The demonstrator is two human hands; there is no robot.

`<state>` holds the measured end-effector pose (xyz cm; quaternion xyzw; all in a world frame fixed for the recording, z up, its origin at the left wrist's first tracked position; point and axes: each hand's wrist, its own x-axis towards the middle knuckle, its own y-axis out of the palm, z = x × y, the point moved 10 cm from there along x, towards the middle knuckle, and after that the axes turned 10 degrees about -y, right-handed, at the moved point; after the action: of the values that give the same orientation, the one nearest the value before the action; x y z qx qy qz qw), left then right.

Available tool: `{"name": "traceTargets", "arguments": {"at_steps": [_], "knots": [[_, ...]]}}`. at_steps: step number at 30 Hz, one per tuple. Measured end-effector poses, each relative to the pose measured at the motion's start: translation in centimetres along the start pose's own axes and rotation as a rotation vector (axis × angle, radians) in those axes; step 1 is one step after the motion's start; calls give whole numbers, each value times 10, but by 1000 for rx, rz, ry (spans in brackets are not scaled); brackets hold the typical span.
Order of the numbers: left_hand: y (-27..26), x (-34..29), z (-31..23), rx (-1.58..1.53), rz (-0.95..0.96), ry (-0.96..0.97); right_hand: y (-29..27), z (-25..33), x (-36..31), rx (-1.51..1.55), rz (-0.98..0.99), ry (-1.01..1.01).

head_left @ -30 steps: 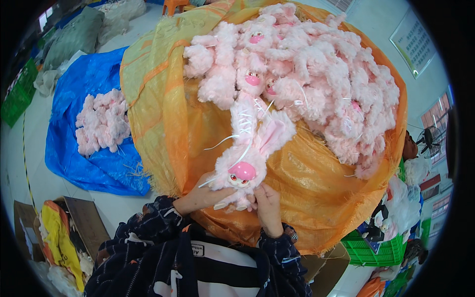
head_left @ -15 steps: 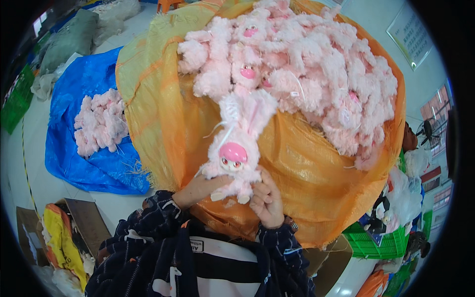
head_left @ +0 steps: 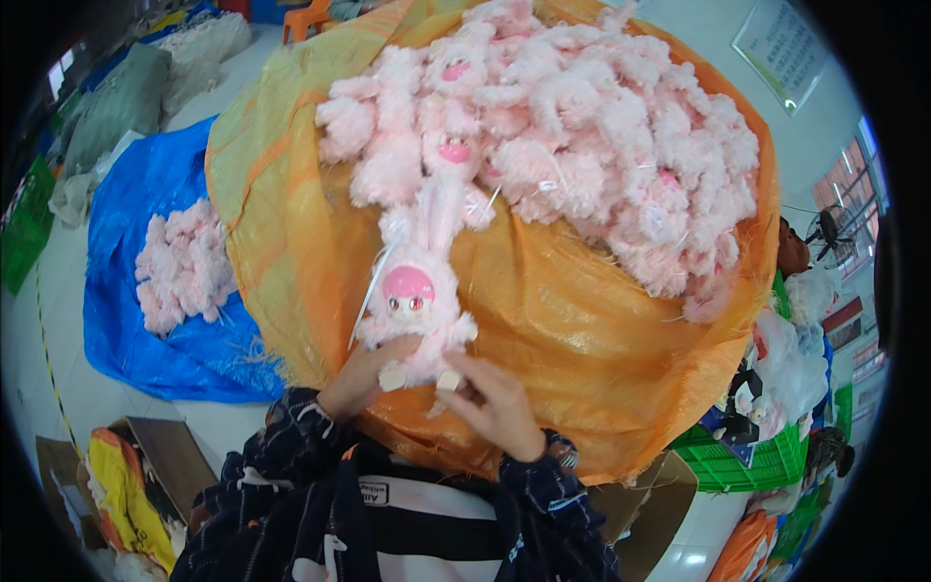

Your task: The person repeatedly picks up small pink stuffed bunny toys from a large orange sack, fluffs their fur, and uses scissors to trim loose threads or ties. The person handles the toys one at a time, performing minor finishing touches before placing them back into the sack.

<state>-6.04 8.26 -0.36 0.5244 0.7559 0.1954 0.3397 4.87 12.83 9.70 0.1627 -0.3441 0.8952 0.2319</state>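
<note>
A pink plush doll (head_left: 427,335) with long ears, a glossy pink fringe and a small face is held face up before me, ears pointing away. My left hand (head_left: 361,378) grips its lower body from the left, thumb across its front. At the doll's right foot, my right hand (head_left: 497,405) has its thumb and fingertips closed on the foot; part of the grip is hidden. A thin white string hangs beside the doll's left side. Beyond it, a large heap of similar pink plush dolls (head_left: 601,126) covers the far part of an orange woven sheet (head_left: 572,330).
On the left, a blue sheet (head_left: 116,330) bears a smaller pile of pink plush pieces (head_left: 184,267). An open cardboard box (head_left: 170,461) stands at lower left. To the right are a green crate (head_left: 756,466) and clear plastic bags (head_left: 790,359). An orange stool (head_left: 306,19) stands far back.
The doll has turned more upright and its ears have swung left. My right hand has come from the doll's side to its foot. The whole view has shifted slightly.
</note>
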Motion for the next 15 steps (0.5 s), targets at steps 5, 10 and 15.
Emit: {"name": "traceTargets", "arguments": {"at_steps": [5, 10, 15], "knots": [[3, -4, 1, 66, 21, -49, 6, 11, 1, -359, 61, -205], [18, -7, 3, 287, 116, -17, 7, -1, -6, -437, 30, -149], [6, -13, 12, 425, 40, -2, 2, -8, -13, -463, -108, -164]]}}
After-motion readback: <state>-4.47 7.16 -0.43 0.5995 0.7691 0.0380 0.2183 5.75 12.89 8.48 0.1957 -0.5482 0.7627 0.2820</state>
